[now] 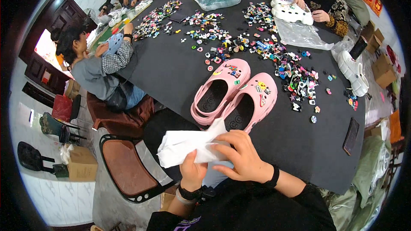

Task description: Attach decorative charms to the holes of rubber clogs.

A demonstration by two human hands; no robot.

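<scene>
My left hand [192, 171] grips a folded bundle of white tissue [177, 147] over the near table edge, thumb on its front. My right hand [244, 156] has its fingertips on the right end of the tissue, its thumb lower and apart from the fingers. Just beyond the hands, a pair of pink clogs stands side by side on the dark table, toes pointing away. Colourful charms sit on the uppers of the left clog [227, 75] and the right clog [261, 92]. The tissue overlaps the heel of the right clog.
Many small shoe charms [267, 47] lie scattered across the table [167, 75]. At the right are a phone [351, 136] and a white clog [353, 72]. Across from me a person handles white clogs [291, 12]; at the left another holds a blue clog [113, 42]. A brown-seated chair [128, 167] stands lower left.
</scene>
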